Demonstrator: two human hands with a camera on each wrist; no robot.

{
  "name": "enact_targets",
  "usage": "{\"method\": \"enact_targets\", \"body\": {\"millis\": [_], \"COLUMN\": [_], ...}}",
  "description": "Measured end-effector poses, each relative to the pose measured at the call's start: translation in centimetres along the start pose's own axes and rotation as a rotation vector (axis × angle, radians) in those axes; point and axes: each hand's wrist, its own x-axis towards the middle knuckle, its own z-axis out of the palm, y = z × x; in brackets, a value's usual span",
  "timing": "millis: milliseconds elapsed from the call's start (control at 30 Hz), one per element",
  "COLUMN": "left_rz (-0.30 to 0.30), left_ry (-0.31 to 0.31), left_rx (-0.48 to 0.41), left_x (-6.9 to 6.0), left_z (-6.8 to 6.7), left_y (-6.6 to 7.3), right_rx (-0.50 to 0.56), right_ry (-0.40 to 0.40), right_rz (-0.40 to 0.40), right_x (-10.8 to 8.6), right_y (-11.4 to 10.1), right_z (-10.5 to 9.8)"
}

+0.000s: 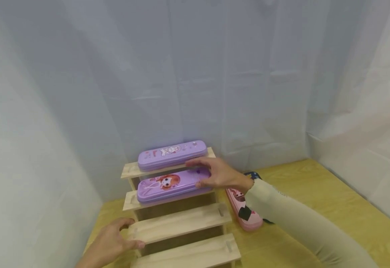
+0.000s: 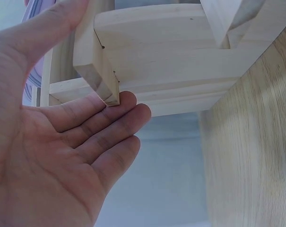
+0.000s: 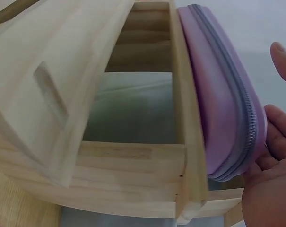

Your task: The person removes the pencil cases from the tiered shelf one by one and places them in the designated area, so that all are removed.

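Right hand (image 1: 219, 173) at the right end of the purple case (image 1: 173, 185) with the red-haired figure, which lies on the second tier from the top of the wooden rack (image 1: 181, 222). Right fingers loosely spread, not clenched; by the right wrist view, some fingertips just at the case's lid edge, one digit clear. Left hand (image 1: 109, 240) grips the third tier's left end between thumb and fingers, below the case.
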Motion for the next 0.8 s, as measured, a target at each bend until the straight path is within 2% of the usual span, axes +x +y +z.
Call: {"method": "enact_targets", "body": {"millis": [367,600,800], "left_rz": [0.014,0.003,0.009], "left_ry": [0.011,-0.006,0.007], "left_rx": [0.003,-0.007,0.005], "left_x": [0.2,0.4,0.4], "left_z": [0.1,0.4,0.5], "left_y": [0.2,0.2,0.4], "right_rx": [-0.069,-0.036,-0.030], "right_ry": [-0.018,-0.016,-0.014], "right_rz": [-0.023,-0.002,-0.010], "right_x": [-0.2,-0.4,-0.7], "right_y": [0.6,1.0,1.5], "right_z": [0.1,0.4,0.6]}}
